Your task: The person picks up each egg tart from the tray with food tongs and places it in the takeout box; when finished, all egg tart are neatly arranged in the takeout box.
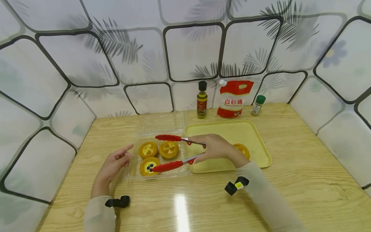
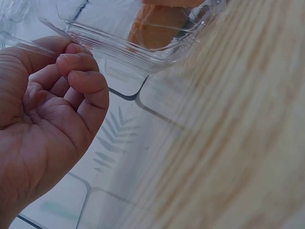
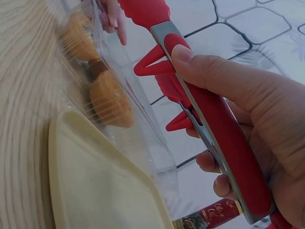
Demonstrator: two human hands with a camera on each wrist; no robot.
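My right hand [image 1: 213, 146] grips red-and-metal tongs [image 3: 224, 138] by their handles, thumb on one arm and fingers on the other. The tongs' red tips stand apart above an open clear plastic box [image 1: 179, 172], with no item seen between them. Inside the box sit several egg tarts: two with pale crossed tops [image 1: 148, 149] and one with blueberries [image 1: 148, 168], which one tip partly overlaps in the head view. At the box's left edge, my left hand [image 1: 114, 164] pinches the rim with curled fingers; its index finger points outward.
A pale yellow tray [image 1: 240, 127] lies right of the box, holding another tart [image 1: 242, 149] partly hidden by my right forearm. Behind it, along the wall, stand an olive oil bottle [image 1: 202, 103], a red-and-white sugar pouch [image 1: 234, 100] and a green-capped jar [image 1: 258, 105].
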